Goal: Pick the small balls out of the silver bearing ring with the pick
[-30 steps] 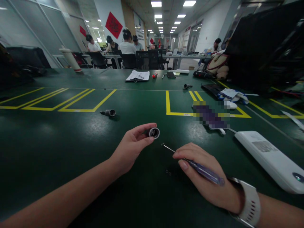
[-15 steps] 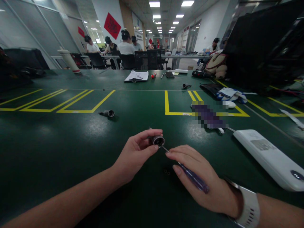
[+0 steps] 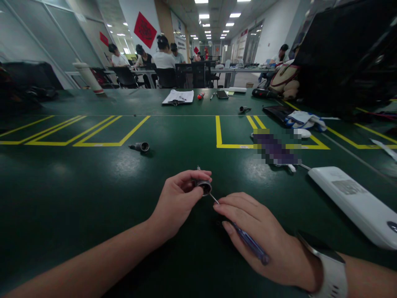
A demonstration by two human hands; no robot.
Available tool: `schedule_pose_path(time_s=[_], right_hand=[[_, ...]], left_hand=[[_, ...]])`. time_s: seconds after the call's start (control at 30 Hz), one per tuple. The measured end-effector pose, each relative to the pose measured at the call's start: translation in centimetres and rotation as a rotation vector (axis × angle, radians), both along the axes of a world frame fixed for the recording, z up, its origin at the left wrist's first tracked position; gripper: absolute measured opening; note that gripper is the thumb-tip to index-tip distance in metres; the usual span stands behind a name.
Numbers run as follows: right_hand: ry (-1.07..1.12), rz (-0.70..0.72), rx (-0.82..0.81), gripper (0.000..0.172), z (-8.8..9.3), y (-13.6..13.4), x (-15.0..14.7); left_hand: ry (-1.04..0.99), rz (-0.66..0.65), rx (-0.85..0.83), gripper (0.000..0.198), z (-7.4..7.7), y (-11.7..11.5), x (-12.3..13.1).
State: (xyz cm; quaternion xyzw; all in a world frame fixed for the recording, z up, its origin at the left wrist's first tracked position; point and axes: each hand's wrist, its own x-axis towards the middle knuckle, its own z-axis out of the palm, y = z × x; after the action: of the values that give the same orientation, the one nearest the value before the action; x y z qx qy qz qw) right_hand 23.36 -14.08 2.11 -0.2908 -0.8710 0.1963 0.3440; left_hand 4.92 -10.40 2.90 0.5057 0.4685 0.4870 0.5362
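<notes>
Between the thumb and fingers of my left hand [image 3: 176, 200] is a small dark metal cylindrical part [image 3: 204, 187], its round open mouth turned toward me. A thin tip pokes out behind my fingers at its far end. My right hand [image 3: 254, 231] holds a screwdriver [image 3: 252, 246] with a translucent purple handle, fingers along the shaft. The slim shaft points up and left to the rim of the metal part; whether the tip is inside or only touching, I cannot tell. A similar metal part [image 3: 140, 147] lies on the green table [image 3: 93, 182] to the left.
Another metal part [image 3: 244, 109] lies farther back. At right are a white power bank [image 3: 350, 203], a pixelated dark object [image 3: 274, 147] and a cloth [image 3: 304, 120]. A clipboard with paper [image 3: 178, 97] and a phone [image 3: 222, 94] lie at the back. People [image 3: 164, 56] sit beyond.
My left hand has tilted the metal part slightly and shifted it a little left. The screwdriver has drawn slightly down and left with my right hand.
</notes>
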Motion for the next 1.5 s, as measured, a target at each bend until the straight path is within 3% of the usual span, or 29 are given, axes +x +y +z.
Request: schedule_pose_path(time_s=[0.17, 0.27, 0.4, 0.53, 0.8, 0.9, 1.07, 1.33, 1.5], right_hand=[[0.168, -0.033, -0.125, 0.029, -0.1, 0.2, 0.4], [0.401, -0.083, -0.368, 0.017, -0.7, 1.0, 1.0], [0.643, -0.078, -0.759, 0.03, -1.7, 2.1, 1.3], [0.646, -0.08, -0.85, 0.031, -2.0, 2.3, 1.3], [0.436, -0.151, -0.716, 0.035, -0.9, 1.6, 1.1], [0.311, -0.166, -0.498, 0.034, -0.2, 0.9, 1.0], [0.134, -0.036, -0.101, 0.023, 0.4, 0.0, 0.6], [0.08, -0.024, 0.015, 0.014, 0.1, 0.0, 0.4], [0.111, -0.033, 0.133, 0.021, 0.0, 0.1, 0.5]], left_hand=[[0.018, 0.014, 0.005, 0.013, -0.2, 0.2, -0.2], [0.035, 0.047, -0.026, 0.012, -0.1, 0.5, -0.3], [0.031, 0.024, -0.058, 0.021, 0.2, 0.8, -0.7], [0.029, -0.017, -0.074, 0.028, 0.4, 0.8, -0.9], [0.033, -0.017, -0.096, 0.028, 0.4, 0.8, -0.7], [0.03, -0.021, -0.095, 0.029, 0.3, 0.8, -0.8], [0.038, -0.016, -0.104, 0.031, 0.2, 0.7, -0.7], [0.057, -0.014, -0.11, 0.035, 0.5, 0.5, -0.6], [0.057, -0.044, -0.126, 0.037, 0.5, 0.1, -0.4]])
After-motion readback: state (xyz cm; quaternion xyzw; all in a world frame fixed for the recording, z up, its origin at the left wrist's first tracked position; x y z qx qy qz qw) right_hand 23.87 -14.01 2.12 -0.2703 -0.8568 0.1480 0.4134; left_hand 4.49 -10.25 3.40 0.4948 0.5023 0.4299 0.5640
